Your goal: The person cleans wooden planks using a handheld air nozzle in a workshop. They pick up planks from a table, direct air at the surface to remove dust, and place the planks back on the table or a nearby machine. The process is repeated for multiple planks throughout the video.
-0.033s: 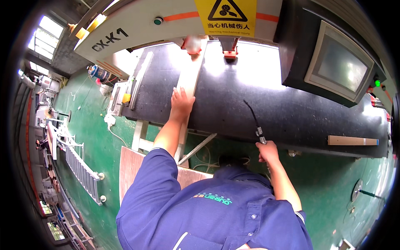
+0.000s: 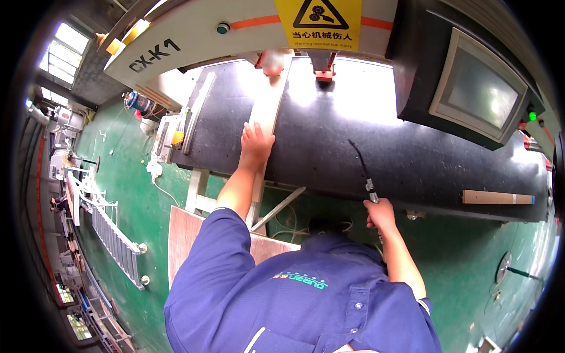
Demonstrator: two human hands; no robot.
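Left hand (image 2: 256,144): lying palm down, fingers spread flat, pressing on the near end of a long pale wooden strip (image 2: 266,109); it is resting on the strip rather than closing around it. The strip is running straight away from this hand across the black worktop (image 2: 329,138), its far end reaching under the machine housing (image 2: 194,35) beyond the fingertips, where a red fitting (image 2: 323,75) is hanging down just to the right of it.

Right hand (image 2: 381,215): clenched around the metal handle of a thin black hose nozzle (image 2: 371,191) at the near edge of the worktop. The black hose (image 2: 359,156) is rising from this hand and curving away over the worktop.

Further items:
- A yellow warning sign (image 2: 318,22) is sitting on the housing, beyond and between the two hands.
- A grey touch screen (image 2: 479,88) in a dark case is mounted beyond and to the right of the right hand, with a green lamp (image 2: 532,116) glowing beside it.
- A short wooden block (image 2: 497,197) is lying on the worktop well to the right of the right hand.
- A brown board (image 2: 182,235) is leaning below the left forearm, on the green floor (image 2: 118,182).
- A grey roller rack (image 2: 115,235) is standing well to the left of the left hand.
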